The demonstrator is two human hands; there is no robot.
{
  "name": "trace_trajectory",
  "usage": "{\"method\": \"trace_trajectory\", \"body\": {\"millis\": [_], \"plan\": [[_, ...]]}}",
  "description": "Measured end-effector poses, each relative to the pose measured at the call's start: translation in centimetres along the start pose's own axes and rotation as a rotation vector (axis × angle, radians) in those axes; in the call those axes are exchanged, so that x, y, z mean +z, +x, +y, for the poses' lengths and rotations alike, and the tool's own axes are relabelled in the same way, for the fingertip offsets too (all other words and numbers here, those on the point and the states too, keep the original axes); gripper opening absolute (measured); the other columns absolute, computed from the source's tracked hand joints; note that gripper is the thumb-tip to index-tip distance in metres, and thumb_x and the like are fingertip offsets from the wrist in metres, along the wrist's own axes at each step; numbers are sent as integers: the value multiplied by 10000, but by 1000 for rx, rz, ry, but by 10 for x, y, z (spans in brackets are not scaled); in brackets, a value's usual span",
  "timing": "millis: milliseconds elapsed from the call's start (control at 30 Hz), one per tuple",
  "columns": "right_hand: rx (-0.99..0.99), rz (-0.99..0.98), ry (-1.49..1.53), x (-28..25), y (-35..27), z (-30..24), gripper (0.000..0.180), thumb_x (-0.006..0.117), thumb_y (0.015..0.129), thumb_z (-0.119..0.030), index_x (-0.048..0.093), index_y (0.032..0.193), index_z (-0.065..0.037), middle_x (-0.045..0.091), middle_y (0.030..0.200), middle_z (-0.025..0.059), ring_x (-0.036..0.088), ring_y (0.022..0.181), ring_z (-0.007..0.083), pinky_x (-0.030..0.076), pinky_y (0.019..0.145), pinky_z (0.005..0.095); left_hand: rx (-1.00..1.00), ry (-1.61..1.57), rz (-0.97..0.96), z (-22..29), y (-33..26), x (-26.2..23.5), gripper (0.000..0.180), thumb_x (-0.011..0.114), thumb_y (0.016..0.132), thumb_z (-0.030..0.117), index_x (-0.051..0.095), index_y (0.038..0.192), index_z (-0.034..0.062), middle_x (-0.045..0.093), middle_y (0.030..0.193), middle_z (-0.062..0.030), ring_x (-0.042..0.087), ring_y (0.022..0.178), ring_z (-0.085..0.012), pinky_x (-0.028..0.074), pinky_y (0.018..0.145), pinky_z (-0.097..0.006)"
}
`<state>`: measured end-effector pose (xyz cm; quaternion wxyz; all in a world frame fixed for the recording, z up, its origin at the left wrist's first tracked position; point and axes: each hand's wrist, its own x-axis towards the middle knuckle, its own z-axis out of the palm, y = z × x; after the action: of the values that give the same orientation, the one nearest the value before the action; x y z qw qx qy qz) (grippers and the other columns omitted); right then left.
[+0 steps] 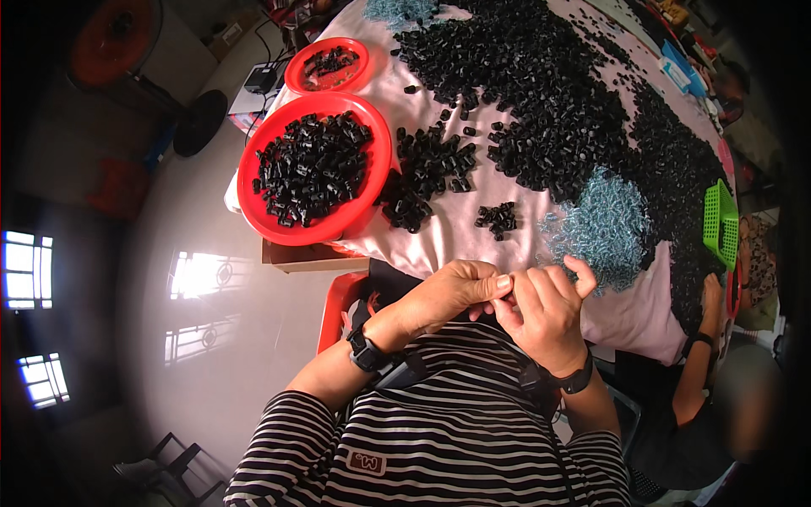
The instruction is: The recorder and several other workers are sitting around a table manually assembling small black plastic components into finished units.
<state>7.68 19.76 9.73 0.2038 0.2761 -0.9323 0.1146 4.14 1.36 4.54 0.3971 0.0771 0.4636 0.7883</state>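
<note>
Two bare hands meet at the centre of the frame, just in front of a black-and-white striped shirt (422, 414), with a small cluster of black pieces (497, 220) directly above them on a pale pink cloth (454, 241). The left hand (456, 294) angles in from the lower left, its thumb touching the curled fingers of the right hand (545, 314), whose little finger stands out toward the upper right. Fingers on both hands are drawn in together, but whether they are closed on a piece cannot be told; the fingertips hide whatever may lie between. The cluster sits near yet apart from the hands, a bare strip of cloth between, with the left hand's knuckles slightly nearer. Its pieces are jumbled, showing no shared long axis. A heap of thin blue pieces (604, 221) spreads to the upper right, strands pointing every way, its lower edge just beside the right hand, clearly the nearer of the two. A large red tray (247, 182) piled with black parts (312, 169) occupies the upper left, well apart from both hands. At the right edge, a co-worker's hand (713, 297) reaches the table beneath a green basket (720, 224).
</note>
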Motion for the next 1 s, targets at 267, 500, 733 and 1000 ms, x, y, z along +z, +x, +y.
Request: {"method": "trace_trajectory", "body": {"millis": [267,500,733,1000], "plan": [[33,-38,-15,5,4,4,311,775,851,-273,660,1045,-58,545,827,4,559,788,173,321,1059,483,-6,-54,10,-4,4,-3,363,674,992,399,710,956,39,679,831,-14,587,715,-81,452,600,-219],[120,-52,17,3,1,13,466,740,893,-211,611,1299,-23,597,913,31,596,878,192,320,1078,483,30,-184,164,7,1,-6,286,613,1047,278,652,1203,42,675,984,-18,642,838,-100,536,730,-242],[138,-3,73,5,-7,25,271,696,902,-74,668,1171,-55,613,914,41,596,878,217,342,1056,482,195,-186,298,29,-7,-20,311,529,1086,289,624,1296,80,532,893,42,531,798,-66,435,699,-219],[131,-36,89,4,-10,27,244,701,880,-37,677,1123,-47,582,858,44,585,840,218,355,1034,473,360,27,227,34,-13,-21,445,512,1068,461,589,1226,52,538,863,10,507,653,-66,405,566,-216]]}}
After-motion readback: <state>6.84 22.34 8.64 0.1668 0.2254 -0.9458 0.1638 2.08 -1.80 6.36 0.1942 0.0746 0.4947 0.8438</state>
